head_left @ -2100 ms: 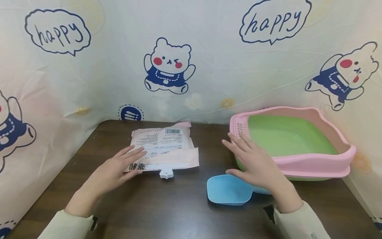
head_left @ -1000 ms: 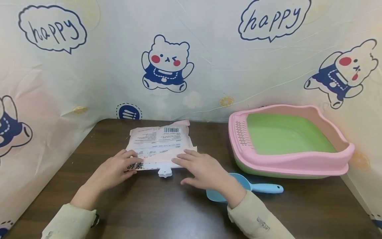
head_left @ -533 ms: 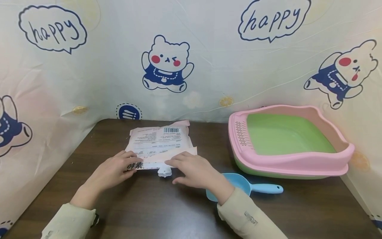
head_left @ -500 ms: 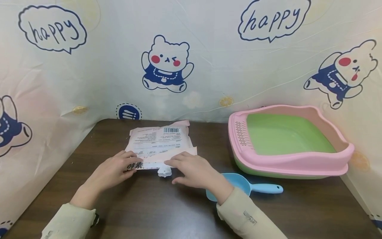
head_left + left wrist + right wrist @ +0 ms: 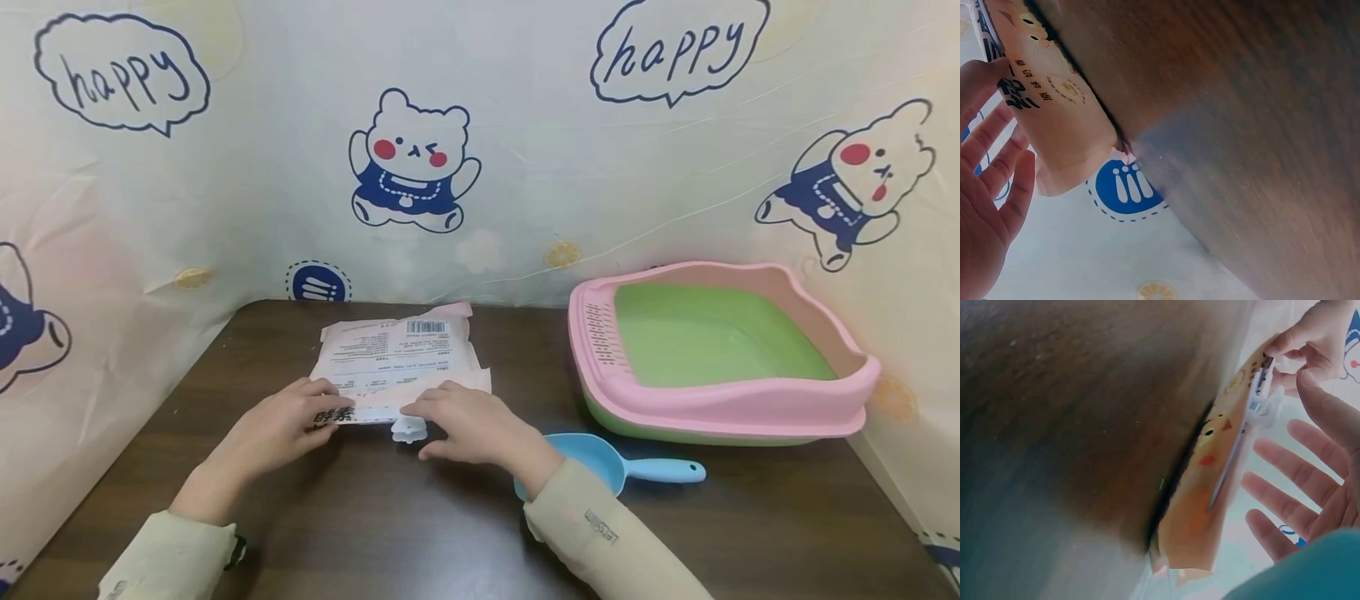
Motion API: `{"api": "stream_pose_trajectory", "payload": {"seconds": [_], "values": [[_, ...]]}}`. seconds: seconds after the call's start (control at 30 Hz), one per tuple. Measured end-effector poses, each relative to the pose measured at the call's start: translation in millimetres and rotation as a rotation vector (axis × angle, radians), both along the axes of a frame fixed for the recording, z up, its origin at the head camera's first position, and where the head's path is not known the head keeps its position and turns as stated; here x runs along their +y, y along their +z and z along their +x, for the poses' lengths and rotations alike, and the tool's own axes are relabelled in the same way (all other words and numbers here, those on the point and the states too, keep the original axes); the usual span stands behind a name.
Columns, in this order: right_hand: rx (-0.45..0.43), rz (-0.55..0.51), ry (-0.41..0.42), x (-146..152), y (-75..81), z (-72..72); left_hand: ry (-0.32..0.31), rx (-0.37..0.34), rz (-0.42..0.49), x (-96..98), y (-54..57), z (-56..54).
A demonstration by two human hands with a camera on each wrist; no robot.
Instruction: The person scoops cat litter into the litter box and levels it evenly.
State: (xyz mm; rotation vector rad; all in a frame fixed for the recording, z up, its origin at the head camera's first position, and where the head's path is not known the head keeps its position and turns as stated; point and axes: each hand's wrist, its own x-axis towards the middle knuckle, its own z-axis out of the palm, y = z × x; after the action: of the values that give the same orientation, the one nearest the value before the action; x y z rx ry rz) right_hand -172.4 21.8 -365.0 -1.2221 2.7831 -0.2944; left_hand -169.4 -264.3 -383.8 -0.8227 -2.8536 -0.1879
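Note:
A pink cat litter bag lies flat on the table, its printed, barcoded side up. Along its folded front edge runs a white sealing clip, whose shaped end sticks out toward me. My left hand pinches the bag's near left corner, thumb below the edge and fingers on top. The right wrist view also shows this hand's thumb at the bag's edge. My right hand hovers over the bag's front right part beside the clip. In the right wrist view its fingers are spread and hold nothing.
A blue scoop lies right of the bag, its bowl partly behind my right wrist. A pink-rimmed green litter box stands at the back right of the dark wooden table. A printed cloth hangs behind.
My right hand has come left from over the scoop and litter box to the bag's clip. My left hand has moved slightly and bent its fingers at the bag's corner.

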Motion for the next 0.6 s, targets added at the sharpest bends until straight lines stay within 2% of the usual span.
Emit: {"api": "stream_pose_trajectory", "payload": {"seconds": [0.23,0.6], "values": [[-0.019,-0.012,0.015,-3,-3.9,-5.1,-0.011,-0.007,-0.001,0.0,2.1,-1.4],[0.033,0.012,0.056,-8,-6.4,-11.5,-0.035,0.010,0.002,1.3,4.9,-2.8]]}}
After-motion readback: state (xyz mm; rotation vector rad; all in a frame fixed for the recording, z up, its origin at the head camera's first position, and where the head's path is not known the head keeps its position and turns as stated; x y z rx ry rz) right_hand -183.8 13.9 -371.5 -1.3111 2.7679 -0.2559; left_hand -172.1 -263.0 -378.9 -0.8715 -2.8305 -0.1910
